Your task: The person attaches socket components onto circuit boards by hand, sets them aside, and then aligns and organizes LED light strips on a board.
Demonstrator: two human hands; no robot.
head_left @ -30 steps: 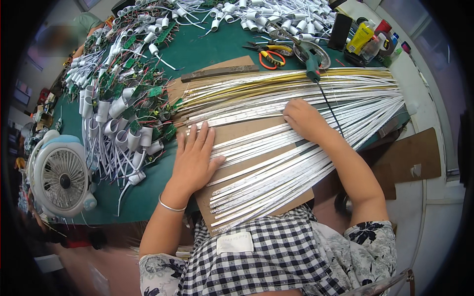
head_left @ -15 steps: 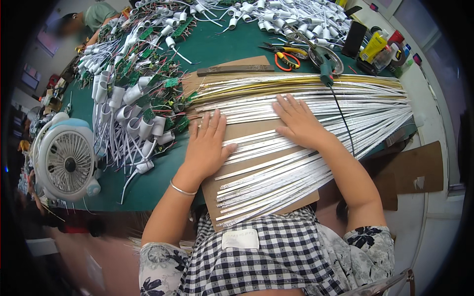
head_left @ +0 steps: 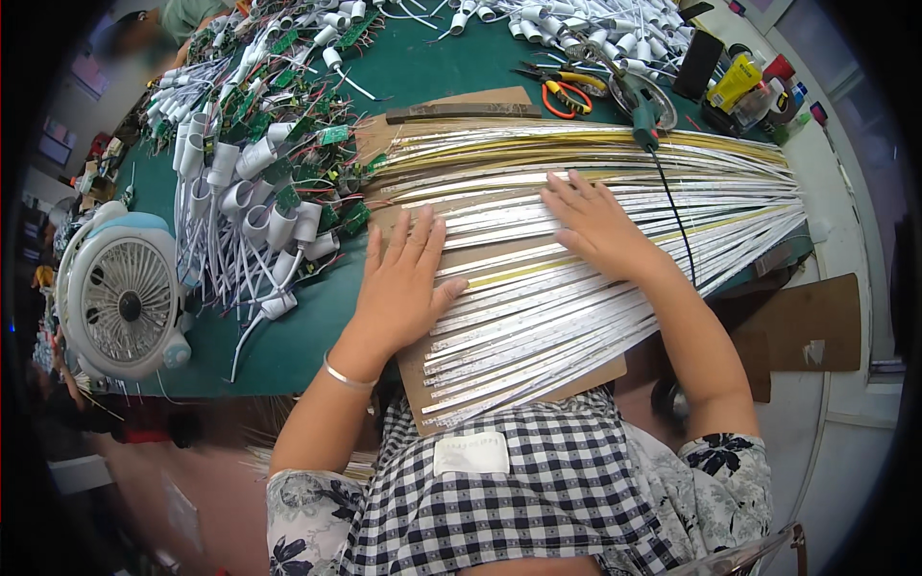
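Long thin white strips [head_left: 538, 331], which look like LED strips, fan out over a brown cardboard sheet [head_left: 411, 384]. Their right ends bunch together; the left ends spread apart. My left hand [head_left: 401, 274] lies flat near the left ends, fingers stretched and thumb on the strips. Across their middle rests my right hand [head_left: 597, 226], palm down with fingers extended. Neither hand grips anything. Among the white strips run a few yellowish ones, one of them by my left thumb. Beyond my right hand a soldering iron [head_left: 645, 127] sits on its stand, its black cord crossing the strips.
To the left are piled white cylindrical caps [head_left: 254, 223] with wires and green circuit boards [head_left: 333, 134]. A fan [head_left: 128, 305] stands at the table's left edge. Pliers [head_left: 567, 99], a dark bar [head_left: 461, 111], a phone [head_left: 698, 65] and a yellow bottle [head_left: 733, 84] lie farther back. Another person [head_left: 187, 17] is at far left.
The near strips lie more evenly spread, and a yellowish strip now shows by my left thumb. My right hand has shifted slightly right; both hands remain flat. The view has tilted a little.
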